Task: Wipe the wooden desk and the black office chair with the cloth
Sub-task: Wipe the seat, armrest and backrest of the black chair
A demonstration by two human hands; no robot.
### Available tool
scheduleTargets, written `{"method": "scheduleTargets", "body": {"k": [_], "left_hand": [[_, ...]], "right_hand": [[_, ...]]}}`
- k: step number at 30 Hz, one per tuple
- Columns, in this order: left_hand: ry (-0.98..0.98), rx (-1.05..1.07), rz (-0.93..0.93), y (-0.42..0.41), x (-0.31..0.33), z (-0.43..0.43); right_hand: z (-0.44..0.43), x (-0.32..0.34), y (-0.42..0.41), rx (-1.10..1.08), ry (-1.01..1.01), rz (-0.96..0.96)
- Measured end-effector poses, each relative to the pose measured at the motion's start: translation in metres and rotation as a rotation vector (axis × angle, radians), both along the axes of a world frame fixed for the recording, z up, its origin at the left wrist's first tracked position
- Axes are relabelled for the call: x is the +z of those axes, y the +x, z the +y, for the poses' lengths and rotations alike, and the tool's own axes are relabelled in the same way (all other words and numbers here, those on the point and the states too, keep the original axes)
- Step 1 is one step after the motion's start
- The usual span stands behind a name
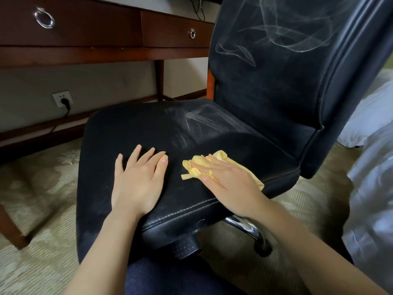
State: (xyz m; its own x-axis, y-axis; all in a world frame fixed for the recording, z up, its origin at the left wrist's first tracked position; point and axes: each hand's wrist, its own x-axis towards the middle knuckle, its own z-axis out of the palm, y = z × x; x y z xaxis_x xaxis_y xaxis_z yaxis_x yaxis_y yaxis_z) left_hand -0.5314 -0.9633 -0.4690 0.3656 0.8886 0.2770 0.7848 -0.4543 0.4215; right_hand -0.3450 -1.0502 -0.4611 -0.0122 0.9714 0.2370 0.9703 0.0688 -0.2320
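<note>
Fingers of right hand (230,184) flat, together, pressing yellow cloth (200,167) on chair seat (136,128); dusty streaks lie ahead toward backrest (265,71). Left hand (138,179) flat, fingers spread, just beside.

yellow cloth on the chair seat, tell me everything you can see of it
The yellow cloth is small, soft and crumpled, with bunched folds showing at its left edge. It lies on the black office chair seat, right of centre, pressed flat under the right hand, whose straight fingers cover most of it.
</note>
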Motion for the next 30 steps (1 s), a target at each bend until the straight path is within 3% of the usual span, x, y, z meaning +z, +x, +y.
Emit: {"method": "scheduleTargets", "body": {"k": [5,10,13,16,24,30], "left_hand": [[0.003,0.002,-0.018,-0.002,-0.001,-0.002],[0.011,-0.002,-0.052,-0.001,-0.002,-0.001],[0.017,-0.003,-0.055,-0.001,-0.002,-0.001],[0.017,-0.001,-0.056,0.000,-0.003,-0.002],[0.034,0.022,-0.113,0.001,-0.004,0.000],[0.062,0.065,-0.168,0.001,-0.003,-0.001]], "right_hand": [[-0.032,-0.005,0.028,0.084,0.076,0.081],[-0.022,0.002,0.084,-0.087,0.004,0.145],[0.005,0.006,0.115,-0.233,-0.117,0.085],[0.045,0.015,0.123,-0.243,-0.193,0.060],[0.157,0.018,0.089,-0.188,-0.278,-0.015],[0.192,0.012,0.012,0.032,-0.259,-0.071]]}}
